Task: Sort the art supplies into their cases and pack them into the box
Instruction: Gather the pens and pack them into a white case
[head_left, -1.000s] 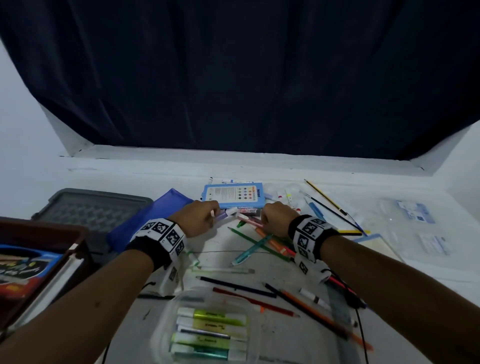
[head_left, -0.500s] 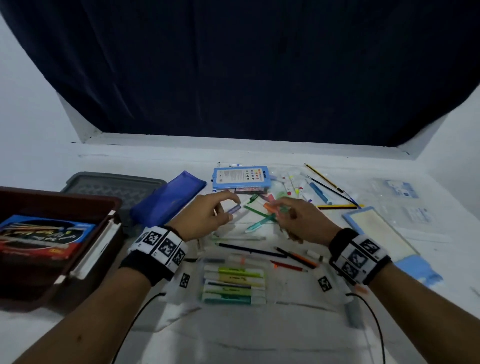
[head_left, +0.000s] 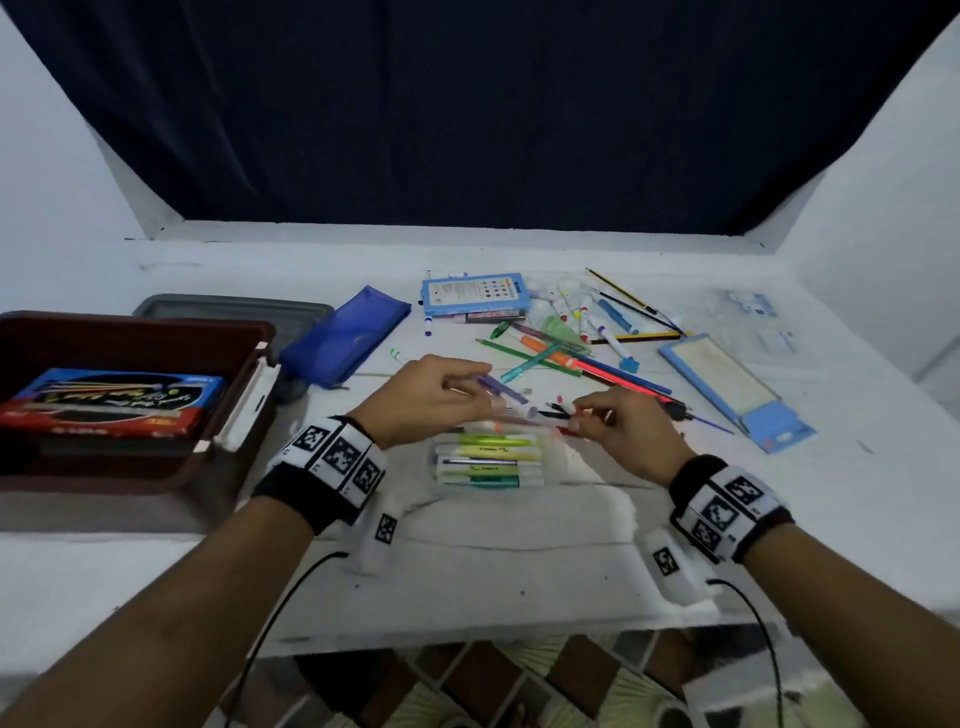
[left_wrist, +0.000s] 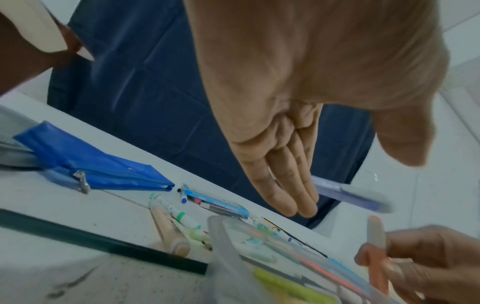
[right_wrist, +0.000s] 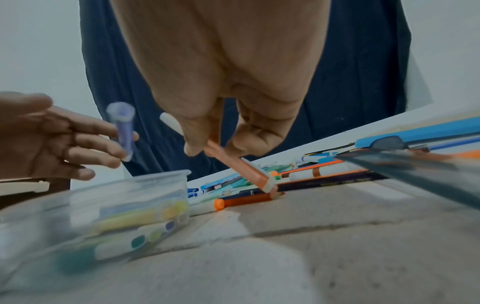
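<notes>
My left hand (head_left: 460, 387) pinches a purple marker (head_left: 501, 388) between thumb and fingers; the marker (left_wrist: 350, 195) sticks out to the right. My right hand (head_left: 587, 415) pinches a pale orange marker (right_wrist: 239, 166) with its tip slanting down. Both hands hover just above the far edge of a clear plastic case (right_wrist: 150, 180) that holds several yellow and green highlighters (head_left: 485, 457). The two markers nearly meet over that case. A brown box (head_left: 156, 332) at the left holds a flat blue and red package (head_left: 114, 405).
A blue zip pouch (head_left: 345, 335) lies beside the box, with a grey lid (head_left: 228, 306) behind. Farther back are a light blue marker case (head_left: 475, 293), a pile of loose pens and pencils (head_left: 561, 353), and an open blue case (head_left: 727, 384) to the right.
Both hands drew back from the loose pile toward me, each carrying a marker. They now hover over the clear highlighter case.
</notes>
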